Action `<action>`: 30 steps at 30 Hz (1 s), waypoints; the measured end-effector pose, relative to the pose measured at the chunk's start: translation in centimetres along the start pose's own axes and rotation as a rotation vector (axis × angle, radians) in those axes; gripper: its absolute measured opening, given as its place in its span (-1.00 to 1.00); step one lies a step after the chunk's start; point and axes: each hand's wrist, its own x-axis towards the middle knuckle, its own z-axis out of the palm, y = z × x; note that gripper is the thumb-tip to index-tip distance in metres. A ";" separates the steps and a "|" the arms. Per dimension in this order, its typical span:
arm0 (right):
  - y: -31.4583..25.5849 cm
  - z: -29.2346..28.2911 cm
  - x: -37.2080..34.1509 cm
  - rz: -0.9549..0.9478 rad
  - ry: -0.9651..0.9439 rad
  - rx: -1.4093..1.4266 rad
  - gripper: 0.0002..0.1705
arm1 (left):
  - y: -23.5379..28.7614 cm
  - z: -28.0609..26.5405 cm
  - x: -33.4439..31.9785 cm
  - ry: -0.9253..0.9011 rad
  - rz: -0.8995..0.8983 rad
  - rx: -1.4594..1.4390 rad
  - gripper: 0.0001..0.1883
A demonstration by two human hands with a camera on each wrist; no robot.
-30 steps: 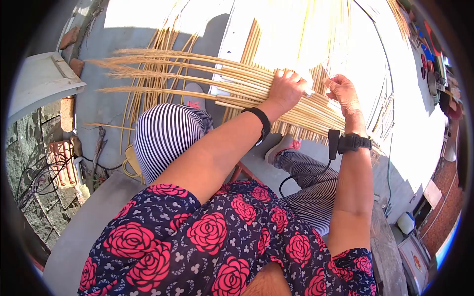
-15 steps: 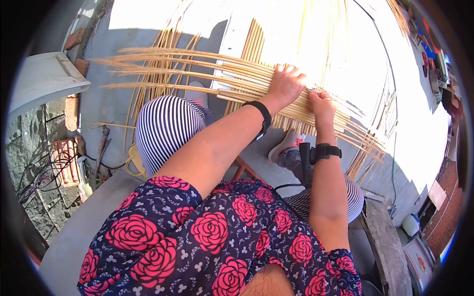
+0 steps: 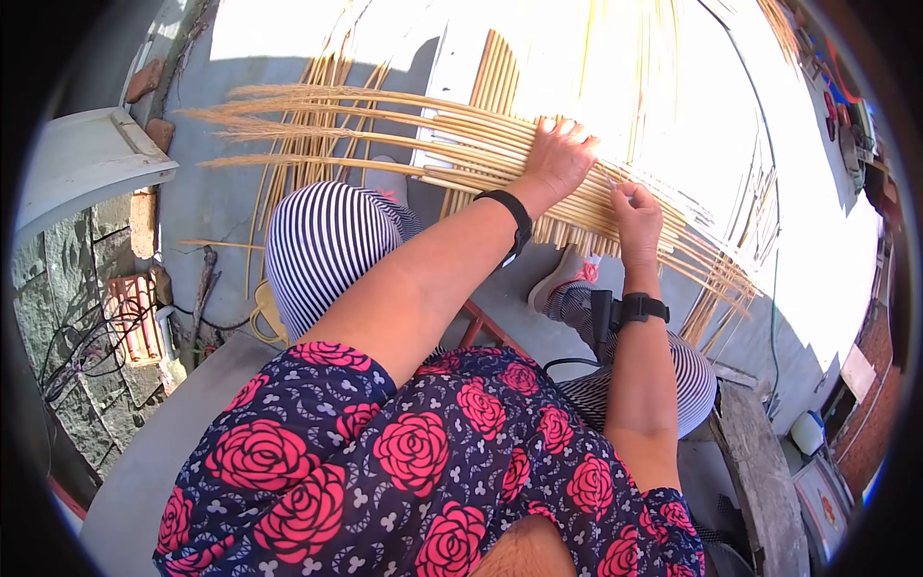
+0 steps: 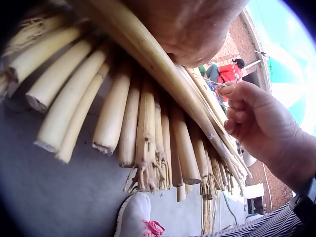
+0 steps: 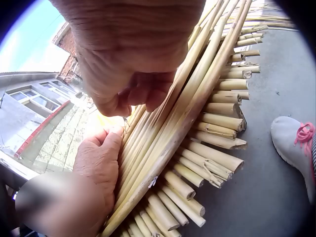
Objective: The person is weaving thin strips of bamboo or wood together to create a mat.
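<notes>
My left hand [image 3: 561, 159] lies across a row of long straw-coloured stalks [image 3: 471, 144], gripping them with its fingers bent over the far side. Feathery tips [image 3: 240, 115] of these stalks fan out to the left. Just right of it, my right hand [image 3: 637, 219] is close over the same row, fingers curled and thumb against the forefinger. In the left wrist view this hand pinches a thin pale strand [image 4: 217, 85]. Shorter stalks [image 5: 217, 131] lie crosswise beneath the row, their cut ends pointing toward me.
Loose stalks [image 3: 312, 77] lie on the grey floor to the left, and a dark cable [image 3: 745, 67] runs along the right. My shoe [image 5: 291, 143] is under the cut ends. A weathered wooden plank [image 3: 760, 471] is at lower right. Another person in red [image 4: 229, 73] is in the background.
My right hand has come left and toward me, from the far right of the row to beside the left hand, then shifted slightly right. The left hand keeps its place on the stalks.
</notes>
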 end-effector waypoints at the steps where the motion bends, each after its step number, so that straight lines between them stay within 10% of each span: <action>1: -0.4 -0.2 -0.2 -0.046 0.018 -0.086 -0.85 | 0.0 0.0 0.0 0.026 0.003 0.002 -0.86; 7: 0.0 -1.3 -0.3 -0.196 0.073 -0.148 -0.88 | -0.1 -0.3 0.2 0.101 0.025 0.022 -0.88; 10: -1.1 -2.5 -0.2 0.200 -0.263 0.265 -0.82 | -0.2 -0.2 0.0 0.126 0.032 0.031 -0.89; 14: 0.4 -2.9 1.8 0.346 0.025 0.605 -0.76 | -0.3 -0.2 0.2 0.164 0.047 0.013 -0.91; 30: -0.6 2.0 2.2 0.366 -0.158 0.180 -0.68 | -0.2 -0.7 0.1 0.135 0.025 -0.007 -0.86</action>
